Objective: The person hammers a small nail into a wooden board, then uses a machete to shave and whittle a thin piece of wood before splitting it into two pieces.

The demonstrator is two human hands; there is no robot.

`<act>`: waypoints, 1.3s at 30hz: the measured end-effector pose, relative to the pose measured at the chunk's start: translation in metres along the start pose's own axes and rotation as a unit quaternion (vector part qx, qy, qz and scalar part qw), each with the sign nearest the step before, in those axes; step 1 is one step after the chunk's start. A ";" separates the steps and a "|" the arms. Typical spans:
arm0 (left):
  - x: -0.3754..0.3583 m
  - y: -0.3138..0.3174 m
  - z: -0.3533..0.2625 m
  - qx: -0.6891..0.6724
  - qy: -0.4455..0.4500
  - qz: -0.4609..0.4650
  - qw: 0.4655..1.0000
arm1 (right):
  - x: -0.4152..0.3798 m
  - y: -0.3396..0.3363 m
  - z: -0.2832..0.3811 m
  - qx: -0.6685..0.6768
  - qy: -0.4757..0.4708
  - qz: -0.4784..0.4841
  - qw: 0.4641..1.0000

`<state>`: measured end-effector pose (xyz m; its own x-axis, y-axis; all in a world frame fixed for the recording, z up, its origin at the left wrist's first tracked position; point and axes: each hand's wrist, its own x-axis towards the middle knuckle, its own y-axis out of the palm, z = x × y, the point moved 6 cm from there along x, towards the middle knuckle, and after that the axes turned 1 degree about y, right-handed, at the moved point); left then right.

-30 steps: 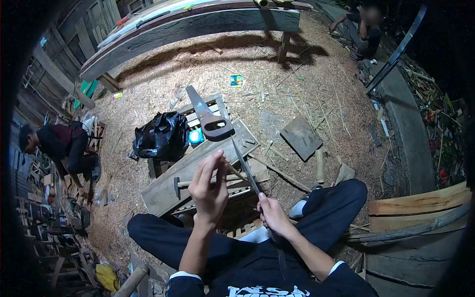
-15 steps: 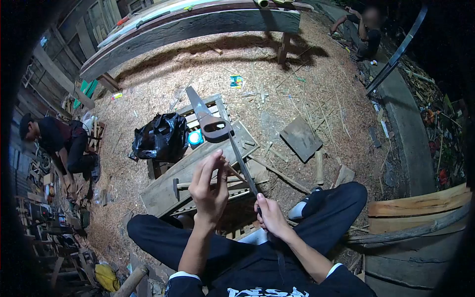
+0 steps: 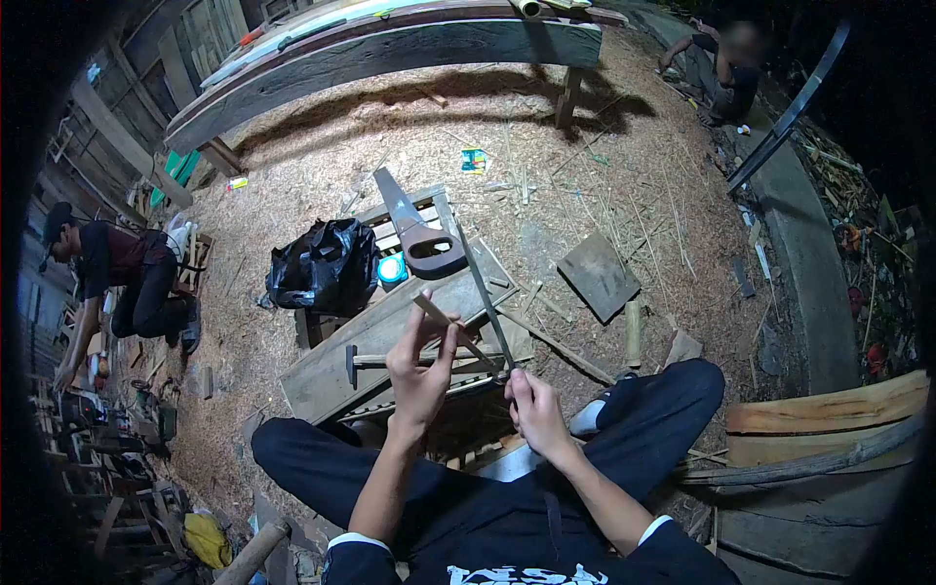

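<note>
In the head view, my left hand (image 3: 417,382) pinches a thin wooden stick (image 3: 475,349) between its fingers and thumb. The stick slants down to the right, its lower end close to the blade beside my right hand. My right hand (image 3: 536,414) is wrapped round the grip of a long knife (image 3: 488,306), whose narrow blade points away from me. Its grip is mostly hidden by my fingers. Beyond the hands, a handsaw (image 3: 398,207) lies with its wooden handle towards me. A hammer (image 3: 352,365) rests on a plank (image 3: 322,384) left of my left hand.
A black plastic bag (image 3: 324,271) and a blue tape measure (image 3: 392,269) sit by the saw. A square board (image 3: 598,275) lies on the shavings-covered ground. A heavy wooden bench (image 3: 390,63) stands ahead. One person (image 3: 127,268) crouches left; another (image 3: 726,73) sits far right.
My left hand has turned, and the stick now shows plainly, tilted across towards the knife. The knife has shifted slightly. The person at the left reaches farther out.
</note>
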<state>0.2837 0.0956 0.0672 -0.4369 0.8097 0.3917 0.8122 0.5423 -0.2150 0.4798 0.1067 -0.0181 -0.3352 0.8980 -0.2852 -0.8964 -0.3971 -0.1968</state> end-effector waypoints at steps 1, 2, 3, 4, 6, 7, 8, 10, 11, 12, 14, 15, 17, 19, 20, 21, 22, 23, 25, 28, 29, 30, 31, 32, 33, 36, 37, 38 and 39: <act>-0.005 0.003 0.008 -0.001 0.002 -0.001 1.000 | 0.003 -0.002 0.009 0.006 -0.033 -0.010 0.999; -0.010 0.006 0.023 -0.039 -0.038 0.004 0.999 | 0.009 -0.002 0.006 0.041 -0.033 -0.012 0.999; -0.013 0.008 0.034 -0.077 -0.077 0.007 0.994 | 0.013 0.000 0.010 0.040 -0.035 -0.009 0.999; -0.015 0.008 0.045 -0.120 -0.102 -0.003 0.988 | 0.018 0.000 0.020 0.033 -0.077 -0.021 0.996; -0.015 0.000 0.055 -0.149 -0.133 -0.023 0.980 | 0.027 0.004 0.021 0.056 -0.108 -0.028 0.992; -0.013 -0.004 0.059 -0.177 -0.165 -0.039 0.969 | 0.034 0.008 0.017 0.054 -0.109 -0.022 0.992; -0.011 -0.008 0.060 -0.178 -0.179 -0.046 0.966 | 0.041 0.009 0.017 0.031 -0.143 -0.036 0.989; -0.006 -0.012 0.055 -0.182 -0.181 -0.040 0.966 | 0.049 0.014 0.028 0.034 -0.155 -0.015 0.987; -0.004 -0.012 0.054 -0.190 -0.181 -0.025 0.965 | 0.053 0.014 0.033 0.034 -0.157 -0.007 0.987; -0.002 -0.013 0.057 -0.185 -0.171 -0.023 0.967 | 0.058 0.019 0.034 0.023 -0.101 0.049 0.993; -0.003 -0.016 0.066 -0.209 -0.189 -0.026 0.959 | 0.057 0.029 0.041 0.015 -0.061 0.114 0.991; -0.004 -0.016 0.070 -0.234 -0.207 -0.024 0.950 | 0.058 0.032 0.039 0.014 -0.062 0.115 0.991; -0.007 -0.015 0.074 -0.245 -0.216 -0.027 0.945 | 0.059 0.042 0.031 0.017 -0.090 0.146 0.985; -0.016 -0.017 0.079 -0.210 -0.272 -0.037 0.939 | 0.054 0.048 0.026 0.002 -0.124 0.127 0.984; -0.018 -0.018 0.083 -0.218 -0.257 -0.035 0.941 | 0.052 0.048 0.024 -0.012 -0.136 0.108 0.985; -0.020 -0.020 0.083 -0.220 -0.260 -0.038 0.939 | 0.050 0.048 0.026 -0.026 -0.149 0.089 0.984; -0.022 -0.021 0.083 -0.239 -0.257 -0.048 0.935 | 0.049 0.048 0.027 -0.039 -0.144 0.088 0.985; -0.023 -0.023 0.083 -0.256 -0.254 -0.059 0.931 | 0.048 0.048 0.029 -0.042 -0.143 0.092 0.985; -0.027 -0.026 0.087 -0.246 -0.264 -0.069 0.930 | 0.048 0.048 0.028 -0.001 -0.064 0.114 0.991; -0.029 -0.031 0.092 -0.245 -0.272 -0.081 0.927 | 0.045 0.052 0.032 0.017 -0.045 0.139 0.989; -0.029 -0.031 0.093 -0.254 -0.274 -0.083 0.924 | 0.043 0.052 0.031 0.028 -0.032 0.141 0.989; -0.029 -0.032 0.093 -0.254 -0.273 -0.083 0.924 | 0.044 0.053 0.026 -0.005 -0.033 0.157 0.987; -0.028 -0.034 0.092 -0.257 -0.273 -0.082 0.923 | 0.041 0.054 0.022 -0.005 -0.035 0.158 0.987; -0.027 -0.036 0.091 -0.260 -0.272 -0.081 0.923 | 0.038 0.055 0.017 0.016 -0.018 0.160 0.987; -0.026 -0.038 0.091 -0.260 -0.272 -0.083 0.923 | 0.036 0.057 0.015 0.038 0.000 0.163 0.986; -0.026 -0.041 0.091 -0.251 -0.271 -0.083 0.925 | 0.036 0.057 0.013 0.019 -0.026 0.149 0.988; -0.026 -0.042 0.091 -0.247 -0.263 -0.077 0.929 | 0.036 0.056 0.014 0.027 -0.057 0.140 0.988; -0.026 -0.042 0.091 -0.243 -0.255 -0.071 0.933 | 0.037 0.056 0.012 0.026 -0.057 0.141 0.988; -0.027 -0.042 0.092 -0.243 -0.255 -0.073 0.933 | 0.038 0.055 0.011 0.018 -0.065 0.140 0.988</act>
<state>0.2256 0.0713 -0.0167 -0.5824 0.8042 -0.1183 0.7551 0.5892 0.2875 0.4141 0.1208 -0.0292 -0.6033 0.7718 -0.2009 -0.7726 -0.6280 -0.0928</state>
